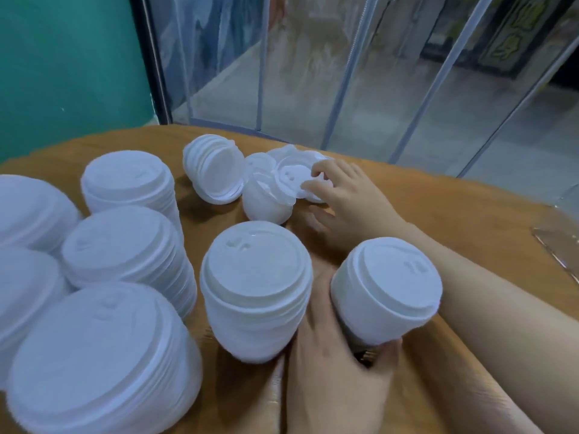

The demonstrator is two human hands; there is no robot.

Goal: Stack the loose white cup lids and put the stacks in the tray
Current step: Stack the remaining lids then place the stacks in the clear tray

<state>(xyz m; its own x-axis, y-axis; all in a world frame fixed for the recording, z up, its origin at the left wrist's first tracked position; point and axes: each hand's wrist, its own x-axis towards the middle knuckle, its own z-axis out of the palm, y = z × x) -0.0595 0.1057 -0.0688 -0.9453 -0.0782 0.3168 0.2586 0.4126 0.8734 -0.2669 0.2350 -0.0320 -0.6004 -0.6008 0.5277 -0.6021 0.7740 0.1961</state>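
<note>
Plainly the gathering step is in hand: the left hand holds a short stack of lids, fingers curled round its lower end, while the right hand reaches to the far side of the worktop with its fingertips pinching the rim of a loose lid on a small jumbled pile. The held stack sits near the front edge, just right of a taller standing stack. Its long axis is tilted, top face up and leaning to the right, bottom end down in the palm.

The next move, as I judge it, calls for lifting the pinched lid clear of the others beneath it, turning it top-up, and seating it squarely on the held stack, so the tilt should be matched or righted first. A further stack lies on its side behind, its axis roughly level and its open underside facing the camera. More upright stacks crowd the left. Whether a clear edge at the far right is the tray, I cannot tell.
</note>
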